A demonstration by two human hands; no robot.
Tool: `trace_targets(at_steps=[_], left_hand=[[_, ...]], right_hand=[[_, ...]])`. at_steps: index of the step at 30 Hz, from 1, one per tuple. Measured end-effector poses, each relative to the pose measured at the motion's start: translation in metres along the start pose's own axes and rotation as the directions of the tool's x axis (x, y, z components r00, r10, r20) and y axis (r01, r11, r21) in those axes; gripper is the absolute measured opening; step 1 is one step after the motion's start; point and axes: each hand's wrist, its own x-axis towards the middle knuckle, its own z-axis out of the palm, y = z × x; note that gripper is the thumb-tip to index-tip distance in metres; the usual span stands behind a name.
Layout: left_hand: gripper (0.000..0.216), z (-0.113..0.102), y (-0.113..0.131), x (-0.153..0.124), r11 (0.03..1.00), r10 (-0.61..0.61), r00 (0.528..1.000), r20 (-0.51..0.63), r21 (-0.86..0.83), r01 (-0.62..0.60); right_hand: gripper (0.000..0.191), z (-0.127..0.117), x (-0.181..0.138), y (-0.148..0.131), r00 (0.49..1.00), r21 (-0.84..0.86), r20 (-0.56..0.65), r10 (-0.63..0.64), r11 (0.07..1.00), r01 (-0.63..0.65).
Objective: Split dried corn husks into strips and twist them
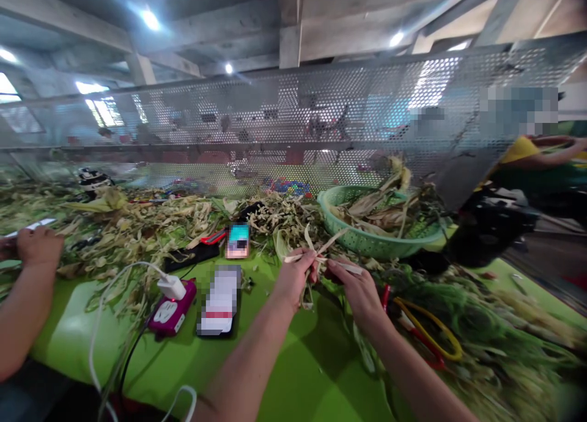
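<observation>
Above the green table (293,373), my left hand (298,276) pinches several pale corn husk strips (331,241) where they cross. Close beside it, my right hand (355,281) grips the end of another strip, its fingers bent together. The strips fan upward and sideways from between the two hands, and a short loop hangs below my left fingers. My fingertips partly cover the crossing point. Scissors with red and yellow handles (431,330) lie to the right of my right forearm.
Behind my hands stands a green plastic basket (367,241) with dried husks. To the left lie a phone (220,299), a purple power bank (172,309) with a white plug and cable, and a husk heap (151,223). Another person's hand (39,248) is at far left. A perforated metal screen (229,122) rises behind.
</observation>
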Motion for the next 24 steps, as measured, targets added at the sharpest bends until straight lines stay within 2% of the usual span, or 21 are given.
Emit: trace_targets(at_steps=[4, 9, 14, 18, 21, 24], left_hand=[[0.024, 0.0, 0.003, 0.001, 0.999, 0.028, 1.0, -0.001, 0.031, -0.028], [0.022, -0.005, 0.006, 0.002, 0.982, 0.055, 0.998, -0.037, 0.183, -0.047], [0.025, -0.007, 0.006, 0.001, 0.943, 0.055, 0.998, -0.041, 0.331, -0.038], [0.029, -0.007, 0.002, -0.002, 0.894, 0.016, 0.998, 0.058, 0.446, -0.04], [0.032, -0.007, -0.002, -0.003, 0.867, -0.01, 0.99, 0.14, 0.494, -0.061], [0.031, -0.007, -0.002, -0.004, 0.849, 0.009, 0.993, 0.118, 0.524, -0.07]], right_hand=[[0.038, 0.001, -0.001, -0.003, 1.0, -0.019, 0.003, -0.01, 1.0, 0.01], [0.035, -0.005, -0.002, -0.007, 0.997, -0.069, -0.04, 0.064, 0.995, -0.067], [0.034, -0.011, 0.001, -0.015, 0.993, -0.068, -0.117, -0.013, 0.998, 0.005], [0.031, -0.013, 0.004, -0.012, 0.998, 0.003, -0.018, 0.058, 0.998, -0.058], [0.026, -0.015, 0.005, -0.007, 0.995, 0.105, -0.02, 0.096, 0.99, -0.093], [0.022, -0.015, 0.004, -0.007, 0.997, 0.136, -0.022, 0.072, 0.988, -0.068]])
